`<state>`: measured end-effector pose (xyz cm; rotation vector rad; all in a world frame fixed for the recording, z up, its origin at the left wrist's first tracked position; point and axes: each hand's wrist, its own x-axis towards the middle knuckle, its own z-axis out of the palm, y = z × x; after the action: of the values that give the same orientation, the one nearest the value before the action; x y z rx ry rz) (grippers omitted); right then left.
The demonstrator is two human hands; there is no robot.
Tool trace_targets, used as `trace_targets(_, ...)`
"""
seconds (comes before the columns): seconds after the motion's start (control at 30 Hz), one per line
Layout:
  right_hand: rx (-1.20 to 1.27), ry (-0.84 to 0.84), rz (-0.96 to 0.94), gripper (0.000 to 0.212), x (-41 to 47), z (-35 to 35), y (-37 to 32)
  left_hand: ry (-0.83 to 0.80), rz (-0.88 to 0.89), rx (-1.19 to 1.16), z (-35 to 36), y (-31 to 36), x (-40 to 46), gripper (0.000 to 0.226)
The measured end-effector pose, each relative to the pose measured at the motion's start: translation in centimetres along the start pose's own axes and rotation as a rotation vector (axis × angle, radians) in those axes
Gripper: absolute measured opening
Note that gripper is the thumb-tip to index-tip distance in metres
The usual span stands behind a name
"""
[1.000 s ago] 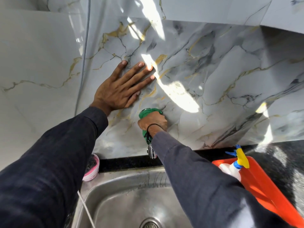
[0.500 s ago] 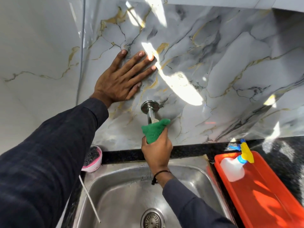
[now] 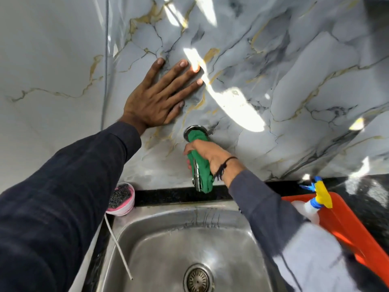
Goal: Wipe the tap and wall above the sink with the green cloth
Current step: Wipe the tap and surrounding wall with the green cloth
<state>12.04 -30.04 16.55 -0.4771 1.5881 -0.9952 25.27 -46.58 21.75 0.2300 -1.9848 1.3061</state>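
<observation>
The chrome tap (image 3: 197,178) sticks out of the marbled wall (image 3: 294,85) above the steel sink (image 3: 164,245). Its round wall flange (image 3: 190,129) shows just above the green cloth (image 3: 203,175). My right hand (image 3: 208,153) is closed around the tap with the green cloth wrapped between palm and metal; the cloth runs from the flange down to the tap's tip. My left hand (image 3: 160,95) lies flat on the wall up and left of the tap, fingers spread, holding nothing.
A pink bowl with a steel scourer (image 3: 121,198) sits at the sink's back left corner. An orange tray (image 3: 357,228) with a white spray bottle (image 3: 313,204) stands on the black counter to the right. A thin white tube (image 3: 117,245) hangs into the sink.
My right hand slid the cloth down the tap away from the wall, then back up toward the flange, turning to grip it from the right. My left hand stayed flat on the wall.
</observation>
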Motion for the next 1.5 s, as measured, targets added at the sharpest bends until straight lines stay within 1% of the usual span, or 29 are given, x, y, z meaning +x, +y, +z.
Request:
trace_targets(0.07,0.006,-0.176,0.075,0.024,1.2,-0.6,-1.5,0.005,0.006,-0.005,0.3,0.1,-0.1,0.071)
trace_targets(0.13,0.115,-0.313,0.082,0.032,2.6,-1.0,-1.5,0.011,0.001,0.002,0.7,0.1,-0.1,0.071)
trace_targets(0.23,0.379,-0.504,-0.014,0.031,3.7,-1.2,0.7,0.002,-0.013,-0.005,0.9,0.0,-0.4,0.071)
trace_targets(0.3,0.566,-0.584,-0.095,0.024,4.2,-0.8,1.9,0.002,-0.008,-0.005,1.0,0.1,-0.5,0.071)
trace_targets(0.37,0.698,-0.632,-0.136,0.016,4.4,-0.3,2.3,0.004,-0.003,0.000,1.0,0.1,-0.4,0.071)
trace_targets(0.4,0.731,-0.665,-0.147,0.014,4.3,-0.1,2.4,0.002,-0.003,0.004,0.9,0.1,-0.4,0.071)
trace_targets(0.47,0.720,-0.696,-0.138,0.016,3.7,-0.1,2.3,-0.006,-0.005,0.010,0.7,0.1,-0.3,0.071)
trace_targets(0.53,0.607,-0.629,-0.118,0.015,3.1,-0.5,2.0,-0.007,-0.002,0.018,0.5,0.0,-0.2,0.070)
trace_targets(0.6,0.422,-0.484,-0.101,0.023,2.2,-0.8,1.7,-0.005,0.004,0.033,0.2,0.0,-0.1,0.070)
trace_targets(0.67,0.265,-0.283,-0.128,0.019,1.0,-0.6,1.5,-0.006,0.006,0.052,0.1,0.0,0.0,0.070)
trace_targets(0.73,0.170,-0.072,-0.169,0.013,0.0,-0.1,1.5,-0.013,0.009,0.069,-0.2,0.1,0.2,0.069)
trace_targets(0.83,0.043,0.168,-0.226,0.010,-0.5,0.6,2.0,-0.021,0.010,0.084,-0.6,0.2,0.3,0.068)
trace_targets(0.87,-0.041,0.252,-0.253,0.010,-0.6,0.8,2.3,-0.022,0.012,0.090,-0.5,0.2,0.3,0.068)
trace_targets(0.9,-0.160,0.352,-0.289,0.015,-0.6,1.1,2.9,-0.020,0.015,0.099,-0.4,0.2,0.4,0.069)
trace_targets(0.97,-0.381,0.605,-0.389,0.032,-0.8,2.0,4.9,-0.019,0.019,0.118,-0.3,0.1,0.4,0.070)
trace_targets(1.03,-0.451,0.821,-0.578,0.039,-1.3,3.0,7.4,-0.019,0.025,0.118,-0.3,0.0,0.3,0.071)
trace_targets(1.07,-0.435,0.876,-0.657,0.042,-1.5,3.3,8.6,-0.020,0.029,0.118,-0.4,0.0,0.3,0.071)
trace_targets(1.1,-0.409,0.888,-0.713,0.046,-1.5,3.4,9.7,-0.018,0.029,0.119,-0.4,0.0,0.4,0.071)
trace_targets(1.17,-0.352,0.822,-0.783,0.053,-1.2,3.3,11.4,-0.028,0.030,0.110,-0.6,-0.1,0.6,0.070)
trace_targets(1.27,-0.291,0.710,-0.793,0.057,-1.2,2.6,12.6,-0.093,0.037,0.073,-1.6,0.0,0.7,0.068)
trace_targets(1.33,-0.362,0.592,-0.714,0.053,-1.6,1.3,13.8,-0.171,0.010,0.009,-3.0,0.1,1.1,0.065)
trace_targets(1.4,-0.430,0.477,-0.571,0.051,-2.5,-0.8,16.0,-0.318,-0.070,-0.140,-5.2,1.0,2.1,0.066)
trace_targets(1.47,-0.369,0.465,-0.440,0.056,-3.8,-3.1,17.9,-0.478,-0.240,-0.323,-8.1,2.7,2.7,0.068)
trace_targets(1.5,-0.297,0.477,-0.398,0.057,-4.6,-4.2,18.2,-0.510,-0.348,-0.438,-9.8,4.3,2.6,0.066)
